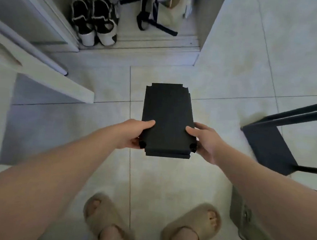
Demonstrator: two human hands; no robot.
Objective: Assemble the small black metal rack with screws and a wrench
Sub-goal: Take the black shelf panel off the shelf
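Two grips carry the black shelf panel [168,116] flat above the tiled floor [232,68]: the left hand [132,135] and the right hand [206,142] each pinch a near corner, thumb on top, fingers beneath. Holding both sides keeps it level, probably for fitting to the rack frame [270,146] at right.

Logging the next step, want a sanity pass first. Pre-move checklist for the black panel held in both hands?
1. Left hand grips the black panel at its near left corner: ok.
2. Right hand grips its near right corner: ok.
3. Panel apart from the rack frame on the right: ok.
4. Slippers not under the panel: ok.
5. Screws and wrench in view: not ok, none seen.
6. Small black knobs at the panel's near corners, fastened or loose: cannot tell.
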